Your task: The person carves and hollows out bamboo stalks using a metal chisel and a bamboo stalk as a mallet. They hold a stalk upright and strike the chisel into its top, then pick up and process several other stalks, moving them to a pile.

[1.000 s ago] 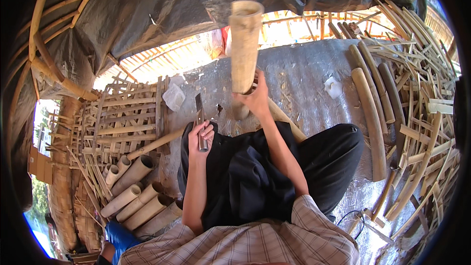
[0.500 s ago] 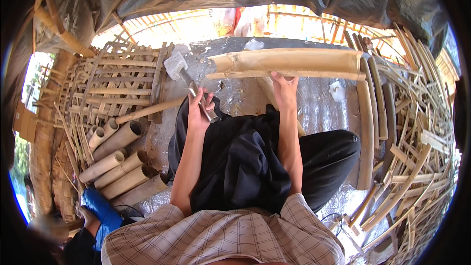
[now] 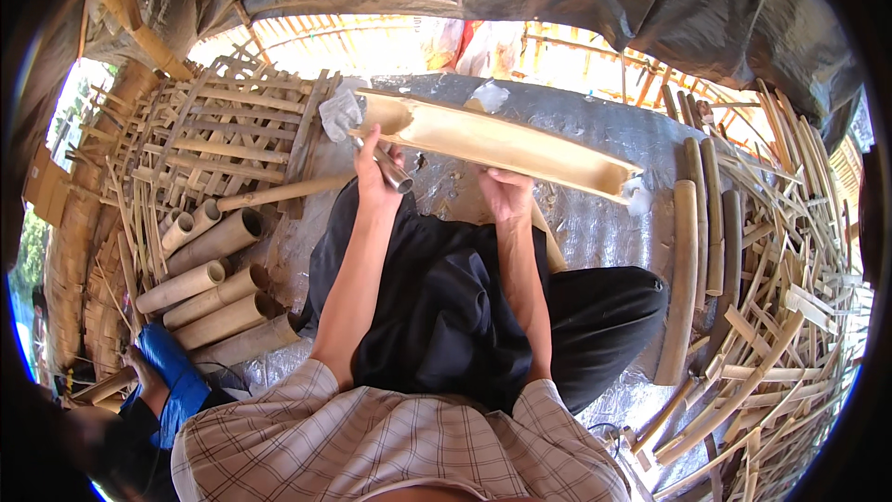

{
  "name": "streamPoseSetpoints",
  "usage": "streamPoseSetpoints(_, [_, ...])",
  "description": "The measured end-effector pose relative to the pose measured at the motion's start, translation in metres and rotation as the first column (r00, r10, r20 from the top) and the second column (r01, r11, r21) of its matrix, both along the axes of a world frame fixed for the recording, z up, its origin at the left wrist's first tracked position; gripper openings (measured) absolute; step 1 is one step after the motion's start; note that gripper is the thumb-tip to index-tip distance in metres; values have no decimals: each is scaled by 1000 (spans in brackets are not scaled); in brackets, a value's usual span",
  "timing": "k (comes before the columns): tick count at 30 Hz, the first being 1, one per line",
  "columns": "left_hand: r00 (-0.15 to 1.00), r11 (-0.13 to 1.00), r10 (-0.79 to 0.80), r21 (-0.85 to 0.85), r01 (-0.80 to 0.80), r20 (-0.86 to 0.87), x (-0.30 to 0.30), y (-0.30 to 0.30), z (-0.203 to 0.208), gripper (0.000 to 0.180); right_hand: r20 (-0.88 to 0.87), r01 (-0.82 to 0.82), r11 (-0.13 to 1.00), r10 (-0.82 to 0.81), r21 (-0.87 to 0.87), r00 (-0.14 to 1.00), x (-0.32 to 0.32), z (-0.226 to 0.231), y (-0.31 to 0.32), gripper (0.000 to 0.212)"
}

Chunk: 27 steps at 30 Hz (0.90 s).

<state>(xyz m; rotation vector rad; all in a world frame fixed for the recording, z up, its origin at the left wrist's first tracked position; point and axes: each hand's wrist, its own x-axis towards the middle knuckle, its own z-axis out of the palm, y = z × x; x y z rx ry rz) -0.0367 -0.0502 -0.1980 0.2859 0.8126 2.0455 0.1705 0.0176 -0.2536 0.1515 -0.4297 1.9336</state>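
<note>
A long half-split bamboo culm (image 3: 492,141) lies almost level in front of me, its hollow side up. My right hand (image 3: 506,193) grips it from below near its middle. My left hand (image 3: 374,172) is closed on a knife with a metal handle (image 3: 388,167), whose blade meets the culm near its left end. I sit cross-legged in black trousers (image 3: 446,307) on a silver tarp (image 3: 595,214).
Several round bamboo tubes (image 3: 209,284) lie stacked at my left, behind them a woven bamboo lattice (image 3: 223,135). Split half-culms (image 3: 692,260) and a heap of thin strips (image 3: 790,316) fill the right. Another person's hand on blue cloth (image 3: 163,381) is at lower left.
The culm, held upright a second ago, has swung down to lie nearly level. My left hand with the knife has risen to its left end.
</note>
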Motion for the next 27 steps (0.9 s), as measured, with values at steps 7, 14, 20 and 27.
streamPoseSetpoints(7, [965, 978, 198, 100, -183, -170, -18, 14, 84, 25, 506, -294, 955, 272, -37, 819, -15, 34, -6, 53])
streamPoseSetpoints(14, [933, 978, 200, 119, -171, -300, -60, 8, 155, 30, 701, -318, 625, -636, 713, 323, -41, -17, 4, 36])
streamPoseSetpoints(20, [879, 940, 336, 67, -334, -337, -70, 28, 187, 41, 797, -587, 547, -485, 597, 359, -59, -27, -5, 29])
streamPoseSetpoints(27, [796, 903, 428, 161, -399, -428, -60, 50, 185, 51, 735, -770, 331, -632, 545, 248, -32, -19, -15, 35])
